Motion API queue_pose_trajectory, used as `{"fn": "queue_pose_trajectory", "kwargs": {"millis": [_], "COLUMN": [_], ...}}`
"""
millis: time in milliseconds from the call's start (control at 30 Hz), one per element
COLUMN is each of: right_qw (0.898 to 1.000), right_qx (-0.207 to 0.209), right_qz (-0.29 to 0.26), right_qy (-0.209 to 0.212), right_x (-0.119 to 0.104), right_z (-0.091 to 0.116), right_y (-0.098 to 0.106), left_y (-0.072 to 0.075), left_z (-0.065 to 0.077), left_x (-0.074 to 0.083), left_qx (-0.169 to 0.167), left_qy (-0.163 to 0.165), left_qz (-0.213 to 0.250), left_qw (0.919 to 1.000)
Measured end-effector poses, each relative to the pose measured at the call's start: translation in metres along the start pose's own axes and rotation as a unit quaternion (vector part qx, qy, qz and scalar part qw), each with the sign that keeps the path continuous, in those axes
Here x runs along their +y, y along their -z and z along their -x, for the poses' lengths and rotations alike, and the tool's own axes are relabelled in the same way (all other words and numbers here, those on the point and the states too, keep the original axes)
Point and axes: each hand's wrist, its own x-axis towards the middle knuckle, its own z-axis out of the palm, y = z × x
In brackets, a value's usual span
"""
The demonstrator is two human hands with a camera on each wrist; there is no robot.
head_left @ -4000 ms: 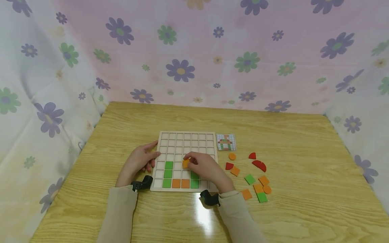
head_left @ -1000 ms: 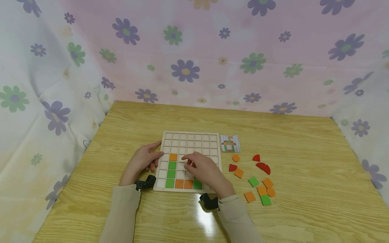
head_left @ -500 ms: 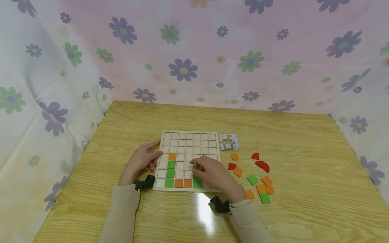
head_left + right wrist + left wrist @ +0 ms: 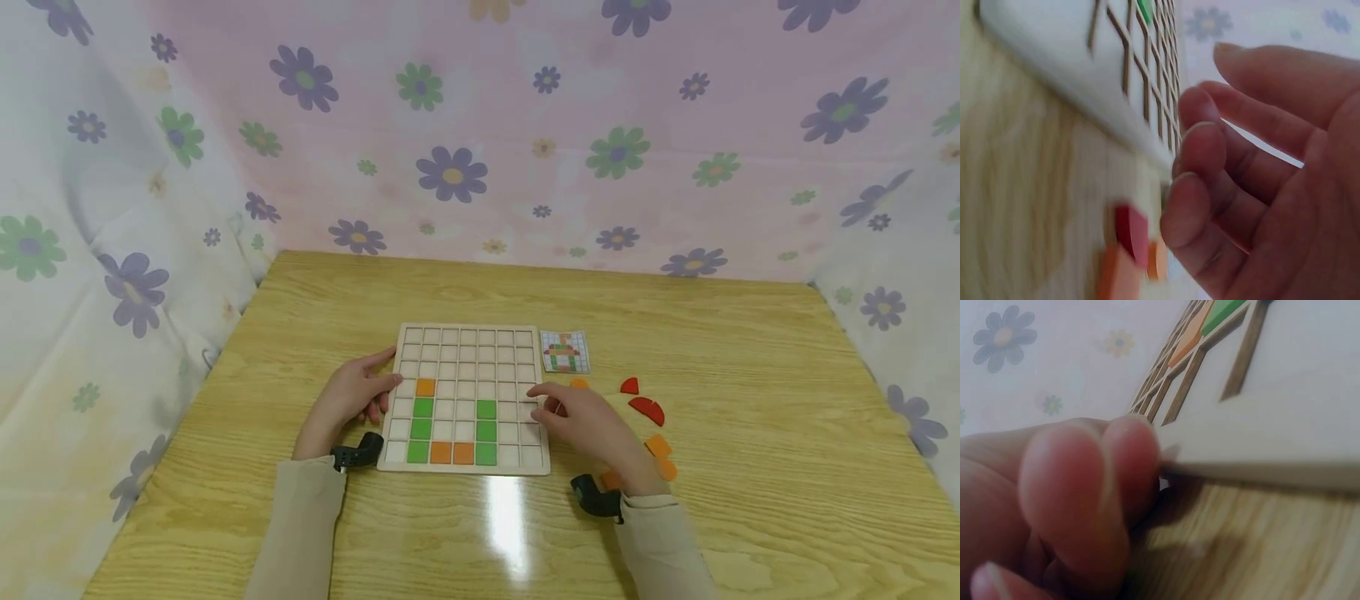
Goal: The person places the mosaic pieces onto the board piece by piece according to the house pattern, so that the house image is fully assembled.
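Note:
A square wooden grid board (image 4: 463, 470) lies flat on the table. Green tiles (image 4: 422, 429) fill two short columns on it, with orange tiles (image 4: 452, 452) between them in the lowest row. One more orange tile (image 4: 425, 387) tops the left column. My left hand (image 4: 348, 396) holds the board's left edge, thumb on the rim and fingertips against the side (image 4: 1132, 444). Just off the right edge hovers my right hand (image 4: 588, 421), its fingers (image 4: 1200, 156) loosely bent with nothing seen between them. It hides some loose pieces.
A small pattern card (image 4: 566, 352) lies right of the board's upper corner. Red pieces (image 4: 648, 410) and orange pieces (image 4: 658, 446) are scattered on the right part of the table; a red piece (image 4: 1132, 234) is close below the right hand. A flowered curtain (image 4: 525, 125) encloses the table.
An orange tile that my right hand pinched earlier now lies atop the left green column. The right hand has moved right, off the board to the loose pieces. The left hand stays put.

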Motion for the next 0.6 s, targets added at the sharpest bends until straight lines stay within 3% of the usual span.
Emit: {"fn": "queue_pose_trajectory", "kwargs": {"millis": [267,600], "right_qw": [0.999,0.997], "right_qx": [-0.005,-0.036], "right_qz": [-0.023,-0.014], "right_qy": [-0.037,-0.059], "right_x": [0.03,0.048], "right_z": [0.012,0.018], "right_y": [0.024,0.034], "left_y": [-0.001,0.0], "left_z": [-0.001,-0.003], "left_x": [-0.001,-0.004], "left_qx": [-0.002,-0.003], "left_qy": [-0.003,-0.009], "left_qz": [-0.003,-0.009], "left_qw": [1.0,0.9999]}}
